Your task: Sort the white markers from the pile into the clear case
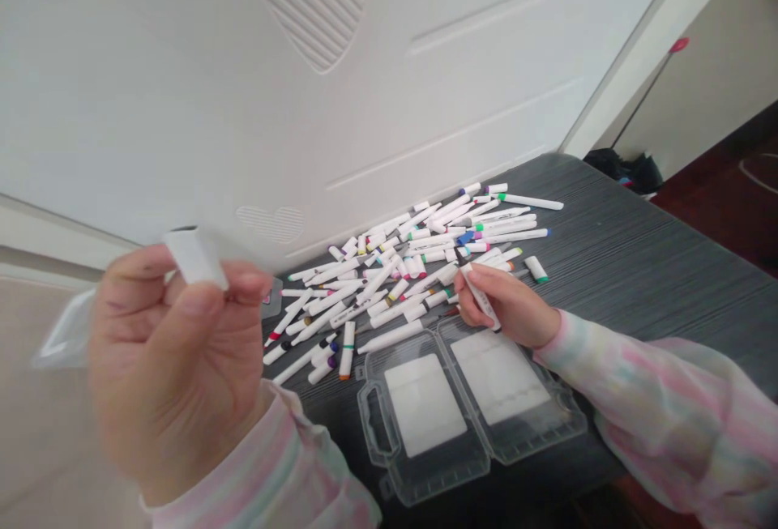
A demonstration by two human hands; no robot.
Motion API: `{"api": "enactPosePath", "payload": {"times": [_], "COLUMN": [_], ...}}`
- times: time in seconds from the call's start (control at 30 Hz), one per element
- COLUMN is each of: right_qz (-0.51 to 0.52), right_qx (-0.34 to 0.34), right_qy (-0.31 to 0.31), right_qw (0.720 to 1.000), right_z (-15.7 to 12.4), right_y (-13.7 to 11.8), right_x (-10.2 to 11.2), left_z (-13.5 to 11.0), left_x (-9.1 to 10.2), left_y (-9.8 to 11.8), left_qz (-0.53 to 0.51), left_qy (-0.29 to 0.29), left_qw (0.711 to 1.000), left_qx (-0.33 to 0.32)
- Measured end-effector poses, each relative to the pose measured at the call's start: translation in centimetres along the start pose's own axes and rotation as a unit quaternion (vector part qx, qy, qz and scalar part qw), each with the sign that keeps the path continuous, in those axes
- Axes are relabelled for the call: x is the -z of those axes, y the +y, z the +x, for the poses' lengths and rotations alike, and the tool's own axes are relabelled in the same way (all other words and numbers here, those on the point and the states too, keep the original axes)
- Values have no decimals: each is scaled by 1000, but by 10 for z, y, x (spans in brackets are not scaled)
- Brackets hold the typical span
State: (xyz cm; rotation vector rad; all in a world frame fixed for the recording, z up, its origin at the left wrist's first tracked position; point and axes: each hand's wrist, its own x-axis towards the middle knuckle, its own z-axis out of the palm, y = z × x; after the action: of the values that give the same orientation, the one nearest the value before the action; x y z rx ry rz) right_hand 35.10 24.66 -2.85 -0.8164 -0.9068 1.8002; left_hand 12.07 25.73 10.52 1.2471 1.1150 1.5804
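Raised close to the camera at the left, my left hand point(188, 343) pinches a white marker cap point(198, 258) between thumb and fingers. My right hand point(504, 302) holds an uncapped white marker point(481, 296), its dark tip pointing up and away, above the near side of a heap of loose markers point(377, 282). White caps and barrels with various coloured ends make up the heap. Just below my right hand lies an open clear plastic case point(438, 464) with a handle and white panels inside both halves.
The dark wood-grain table point(638, 270) stands against a white panelled door point(455, 91) with heart-shaped reliefs. A green-ended cap point(536, 269) lies apart from the heap on the right. Clear plastic point(66, 334) shows behind my left hand. Dark items point(626, 168) sit beyond the table's far right corner.
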Motion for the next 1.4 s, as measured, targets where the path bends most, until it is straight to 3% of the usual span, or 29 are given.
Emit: {"api": "enactPosePath", "payload": {"times": [0.03,0.1,0.17,0.27,0.37,0.53,0.63,0.77,0.87,1.1,1.4], "right_qz": [-2,-9,-21,-37,-56,-97,-138,-215,-302,-385,-386], "right_qx": [0,0,-3,-8,-10,-12,-44,-86,-68,-31,-40], "right_qy": [0,0,-1,-3,-1,-14,-56,-126,-150,-161,-155], "right_qw": [1000,1000,1000,999,998,995,988,965,939,908,908], "right_z": [0,-1,-2,-3,-3,-4,-6,-9,-10,-10,-9], "right_y": [0,0,0,-1,0,0,-1,-1,-1,-3,-4], "right_x": [0,0,-1,0,0,-1,-3,-6,-8,-9,-11], "left_z": [-4,-12,-23,-43,-58,-65,-65,-67,-68,-65,-65], "left_x": [-1,-6,-13,-28,-43,-52,-51,-50,-51,-50,-49], "left_y": [-3,-17,-37,-71,-97,-116,-119,-121,-122,-122,-124], "left_qz": [-20,-58,-102,-144,-182,-212,-219,-235,-244,-288,-310], "left_qy": [9,-17,-47,-94,-117,-83,-56,-52,-54,-27,-24], "left_qw": [1000,998,986,947,906,901,904,905,906,897,886], "left_qx": [-18,32,123,273,362,370,363,350,341,333,345]}}
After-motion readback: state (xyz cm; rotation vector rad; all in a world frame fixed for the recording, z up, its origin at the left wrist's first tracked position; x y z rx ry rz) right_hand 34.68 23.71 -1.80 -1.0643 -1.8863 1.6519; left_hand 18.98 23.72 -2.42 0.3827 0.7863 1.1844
